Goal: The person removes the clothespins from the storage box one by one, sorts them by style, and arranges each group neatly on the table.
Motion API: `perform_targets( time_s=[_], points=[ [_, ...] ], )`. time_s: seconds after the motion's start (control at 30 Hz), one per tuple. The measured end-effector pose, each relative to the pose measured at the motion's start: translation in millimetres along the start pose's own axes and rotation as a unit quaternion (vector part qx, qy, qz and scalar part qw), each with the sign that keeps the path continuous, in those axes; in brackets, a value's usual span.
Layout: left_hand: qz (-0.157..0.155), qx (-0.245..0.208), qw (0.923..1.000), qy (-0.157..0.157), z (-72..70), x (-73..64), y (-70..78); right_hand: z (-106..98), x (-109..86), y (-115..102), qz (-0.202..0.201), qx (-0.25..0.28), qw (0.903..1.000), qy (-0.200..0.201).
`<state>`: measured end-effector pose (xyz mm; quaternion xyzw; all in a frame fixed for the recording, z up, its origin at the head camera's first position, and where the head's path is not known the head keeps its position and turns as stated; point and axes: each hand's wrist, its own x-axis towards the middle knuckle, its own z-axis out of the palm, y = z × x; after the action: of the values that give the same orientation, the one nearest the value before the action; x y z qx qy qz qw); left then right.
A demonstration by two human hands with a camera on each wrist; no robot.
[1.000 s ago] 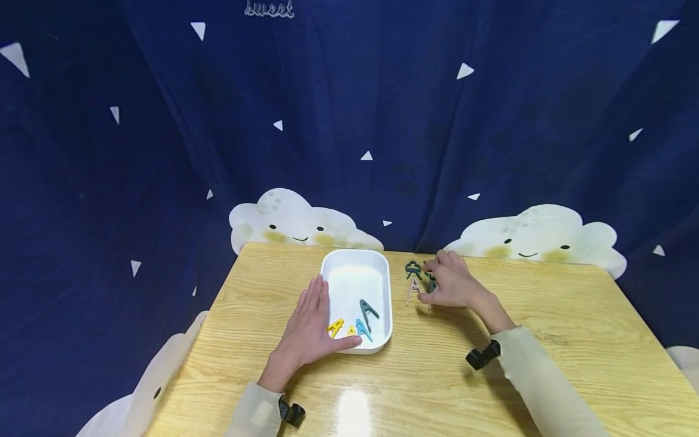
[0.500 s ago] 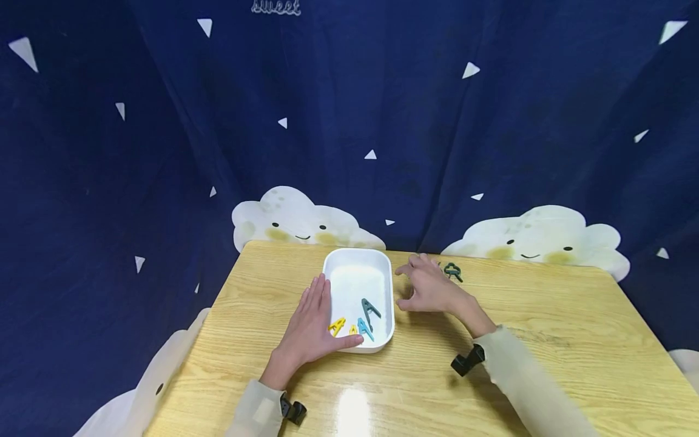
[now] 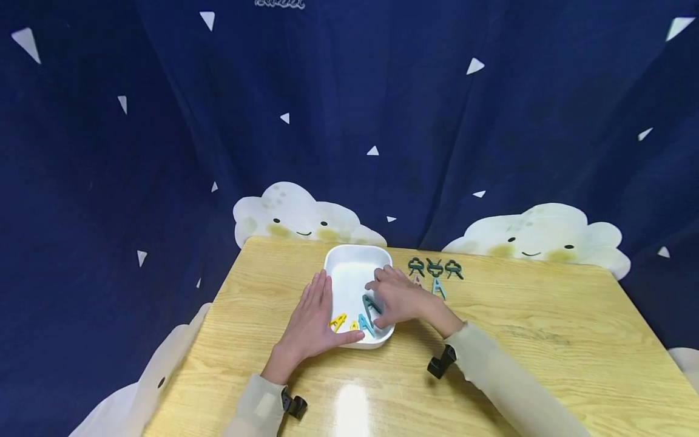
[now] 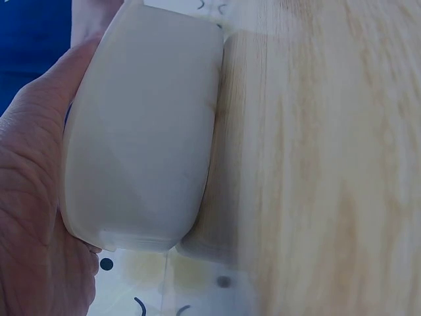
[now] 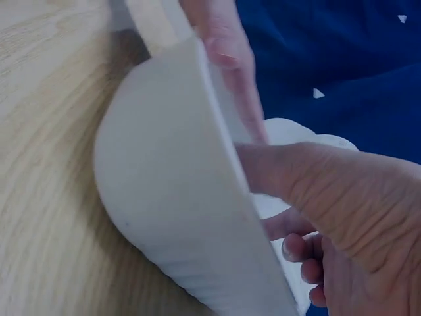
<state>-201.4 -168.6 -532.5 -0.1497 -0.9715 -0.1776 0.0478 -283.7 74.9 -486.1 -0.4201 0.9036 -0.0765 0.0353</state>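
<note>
My left hand [image 3: 308, 318] rests along the left side of a white plastic tray [image 3: 334, 261], fingers straight and thumb across its near edge. My right hand [image 3: 401, 297] reaches over the tray's right rim, fingers and thumb parted. Below its palm lies a dark green clothespin [image 3: 369, 305], partly covered by the hand. Close to the right thumb is a light blue clothespin [image 3: 365, 325]. A yellow clothespin [image 3: 338, 321] and a smaller yellow one [image 3: 354, 326] lie near the left thumb. In the right wrist view, the tray wall [image 5: 171, 151] hides the fingertips.
Right of the tray, dark green clips [image 3: 435, 268] stand in a row near the table's back edge. Below them lie a pink clothespin [image 3: 417, 281] and a light blue clothespin [image 3: 438, 288]. A navy curtain [image 3: 349, 109] with clouds hangs behind the wooden table [image 3: 519, 340].
My right hand has moved left from the clips on the table into the tray, uncovering the light blue clothespin and dark green clips there. The left hand stays at the tray.
</note>
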Motion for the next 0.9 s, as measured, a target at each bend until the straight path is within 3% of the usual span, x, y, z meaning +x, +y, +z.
perform_targets(
  time_s=[0.23, 0.43, 0.9],
  points=[
    [0.0, -0.002, 0.9999, -0.013, -0.5, 1.1, 0.2, 11.0, 8.8, -0.8, 0.012, -0.03, 0.9988, -0.036],
    [0.009, -0.006, 0.9999, 0.007, -2.4, 1.2, -1.6, 12.5, 13.0, -0.1, 0.017, -0.048, 0.9979, -0.041],
    [0.007, -0.006, 1.0, 0.001, -0.9, 2.7, -0.1, 17.6, 13.0, -3.0, 0.046, -0.076, 0.9954, -0.035]
  ],
)
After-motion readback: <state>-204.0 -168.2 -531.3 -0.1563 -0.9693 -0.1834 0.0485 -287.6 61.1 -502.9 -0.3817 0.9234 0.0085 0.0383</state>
